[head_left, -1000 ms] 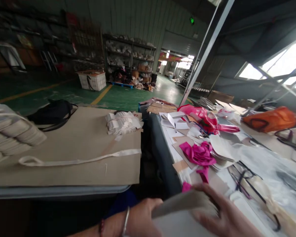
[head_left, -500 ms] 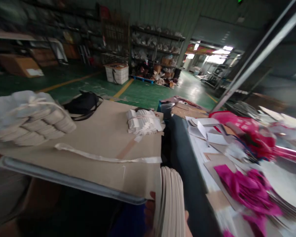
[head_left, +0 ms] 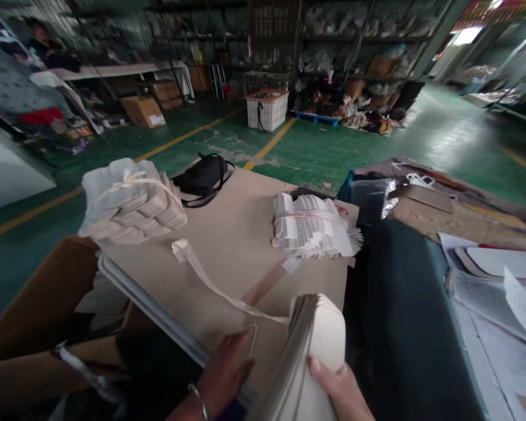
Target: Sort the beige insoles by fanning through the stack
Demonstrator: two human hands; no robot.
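Observation:
A thick stack of flat cream pieces with rounded ends (head_left: 326, 333), like cut card or board, stands tilted at the near edge of the board-topped table (head_left: 241, 234). My right hand (head_left: 339, 389) grips its right side, thumb on the outer face. Left of the stack, my left hand (head_left: 225, 365), with a bracelet at the wrist, is over the table edge, fingers apart and slightly blurred; nothing shows in it. A pale cloth strip (head_left: 214, 286) runs across the tabletop and passes behind or under the stack. The stack's lower end is out of frame.
Two tied bundles stand on the table: a large pale bundle (head_left: 131, 202) at left and a white bundle (head_left: 313, 225) at right. A black bag (head_left: 206, 178) lies at the back. A dark-covered surface (head_left: 403, 316) adjoins on the right. A person (head_left: 35, 88) is at far left.
The view has swung left. My left hand has come off the stack's left side and is now apart from it. The stack has turned and fanned slightly, with my right hand still holding it.

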